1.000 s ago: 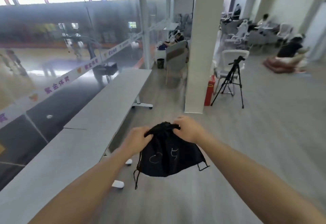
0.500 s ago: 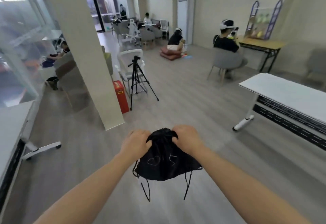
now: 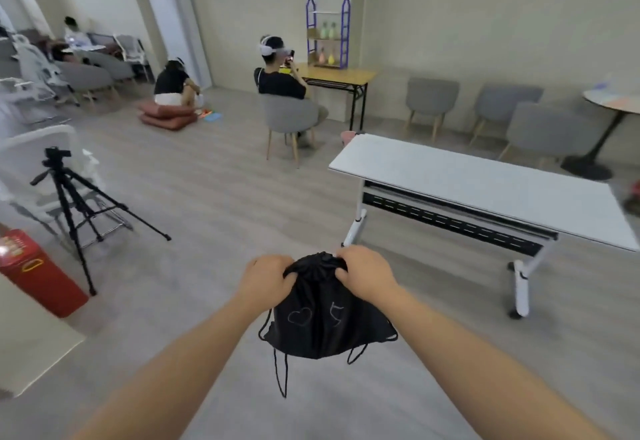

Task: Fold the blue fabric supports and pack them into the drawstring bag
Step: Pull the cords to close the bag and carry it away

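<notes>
A black drawstring bag (image 3: pixel 325 322) with a small heart drawn on its front hangs in the air in front of me, above the grey floor. My left hand (image 3: pixel 266 278) grips the left side of its gathered mouth. My right hand (image 3: pixel 367 273) grips the right side of the mouth. The bag bulges and its cords dangle below it. No blue fabric supports are visible; whatever is inside the bag is hidden.
A long white table (image 3: pixel 485 187) on wheeled legs stands ahead to the right. A black tripod (image 3: pixel 74 207) and a red box (image 3: pixel 38 270) are at the left. Seated people, grey chairs and a wooden desk (image 3: pixel 337 76) fill the back.
My view has swung to the right, from the glass wall and pillar to the white table. Both hands have kept their grip on the bag's mouth.
</notes>
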A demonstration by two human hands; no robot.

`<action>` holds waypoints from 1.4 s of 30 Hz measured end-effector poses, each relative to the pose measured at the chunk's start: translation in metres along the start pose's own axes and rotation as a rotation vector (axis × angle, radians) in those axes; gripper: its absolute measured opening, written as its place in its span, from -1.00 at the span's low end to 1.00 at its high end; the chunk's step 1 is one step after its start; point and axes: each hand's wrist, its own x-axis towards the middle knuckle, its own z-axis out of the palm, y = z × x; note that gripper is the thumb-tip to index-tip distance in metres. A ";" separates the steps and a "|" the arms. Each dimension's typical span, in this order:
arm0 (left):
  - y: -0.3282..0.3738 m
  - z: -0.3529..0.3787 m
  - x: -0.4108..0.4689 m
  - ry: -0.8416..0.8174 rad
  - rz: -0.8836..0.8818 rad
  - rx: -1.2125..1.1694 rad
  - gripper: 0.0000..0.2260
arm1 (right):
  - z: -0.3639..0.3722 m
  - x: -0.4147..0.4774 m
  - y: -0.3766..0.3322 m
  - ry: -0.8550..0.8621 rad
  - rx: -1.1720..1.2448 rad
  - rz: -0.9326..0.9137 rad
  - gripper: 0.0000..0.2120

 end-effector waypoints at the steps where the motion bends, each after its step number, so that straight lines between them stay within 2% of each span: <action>1: 0.004 0.000 0.020 0.001 0.020 -0.004 -0.86 | -0.003 0.011 0.011 0.015 0.009 0.023 -0.85; 7: 0.041 0.029 0.175 -0.028 0.079 -0.022 -0.82 | -0.026 0.110 0.114 0.049 0.088 0.135 -0.97; 11: 0.083 0.028 0.280 -0.022 0.112 -0.015 -0.83 | -0.070 0.181 0.185 0.071 0.058 0.165 -0.87; 16: 0.135 0.008 0.419 0.028 0.126 -0.062 -0.84 | -0.136 0.272 0.262 0.211 0.053 0.178 -0.82; 24: 0.203 0.002 0.604 0.101 0.198 -0.076 -0.89 | -0.201 0.396 0.367 0.353 0.063 0.326 -0.85; 35: 0.272 -0.021 0.875 0.106 0.430 -0.151 -0.88 | -0.303 0.577 0.503 0.486 -0.094 0.413 -0.78; 42: 0.291 0.001 0.987 0.194 0.499 -0.159 -0.86 | -0.309 0.662 0.574 0.597 -0.115 0.429 -0.84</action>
